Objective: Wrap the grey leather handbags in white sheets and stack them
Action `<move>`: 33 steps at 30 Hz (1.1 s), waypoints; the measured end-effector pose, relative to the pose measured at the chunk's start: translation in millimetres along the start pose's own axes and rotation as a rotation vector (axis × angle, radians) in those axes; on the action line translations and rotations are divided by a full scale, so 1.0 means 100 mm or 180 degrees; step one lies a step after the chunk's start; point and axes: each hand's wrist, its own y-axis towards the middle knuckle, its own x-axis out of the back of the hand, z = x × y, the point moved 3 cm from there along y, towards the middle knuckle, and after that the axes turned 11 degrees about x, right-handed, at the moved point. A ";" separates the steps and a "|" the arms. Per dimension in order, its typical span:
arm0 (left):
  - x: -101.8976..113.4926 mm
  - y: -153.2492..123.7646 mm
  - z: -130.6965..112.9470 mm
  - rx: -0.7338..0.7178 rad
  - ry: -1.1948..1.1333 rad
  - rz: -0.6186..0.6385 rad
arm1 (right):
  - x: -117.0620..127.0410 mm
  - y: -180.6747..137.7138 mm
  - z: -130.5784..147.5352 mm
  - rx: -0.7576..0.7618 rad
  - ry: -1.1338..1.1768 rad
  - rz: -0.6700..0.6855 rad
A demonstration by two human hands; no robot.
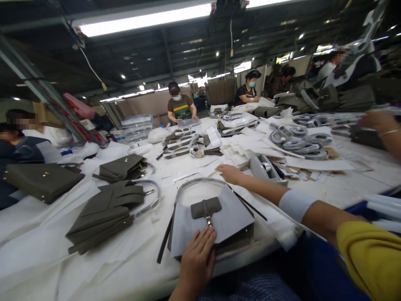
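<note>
An olive-grey handbag (233, 241) lies on the table in front of me, its front covered by a white paper sheet (184, 230). On the sheet rests a small olive flap tab (206, 207) with a gold clasp. My left hand (198, 256) lies flat on the bag, fingertips at the clasp. The bag's handle (200, 182), wrapped in clear film, arches away from me. Beyond it, my right hand (230, 173) reaches forward with fingers stretched out over white paper; nothing shows in it. Dark straps (165, 234) lie at the bag's side.
More olive bags (105, 209) lie at left. A grey box (266, 169) of small items and folded paper pieces (234, 154) sit beyond my right hand. Wrapped handle coils (294, 138) lie further right. Co-workers sit or stand around the table; one's hand (380, 123) is at far right.
</note>
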 end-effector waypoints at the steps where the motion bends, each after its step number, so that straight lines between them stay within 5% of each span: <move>1: 0.01 0.00 -0.01 0.0020 -0.0017 -0.0013 | -0.05 0.09 -0.11 -0.0055 -0.0086 0.0013; 7: 0.05 0.02 -0.03 0.0196 -0.0144 0.0000 | -0.35 0.51 -0.36 -0.0045 -0.0418 0.0073; 12: 0.06 0.03 -0.03 0.0330 -0.0281 0.0033 | -0.18 0.66 -0.31 0.0162 -0.0426 -0.0034; 15: 0.05 0.04 -0.02 0.0373 -0.0361 0.0100 | 0.06 0.57 -0.01 0.0375 -0.0357 -0.0244; 19: 0.02 0.01 -0.01 0.0421 -0.0433 0.0256 | 0.24 0.07 0.77 0.1134 0.0080 -0.0671; 23: -0.03 -0.05 0.00 0.0643 -0.0341 0.0268 | 0.05 -0.51 1.37 0.1800 0.0330 -0.0053; 27: -0.04 -0.08 -0.01 0.0787 -0.0315 0.0277 | -0.14 -0.67 1.37 0.1777 0.0323 0.0395; 33: 0.00 -0.05 -0.01 0.0728 -0.0617 0.0346 | -0.03 -0.51 1.32 0.1930 0.0028 0.0478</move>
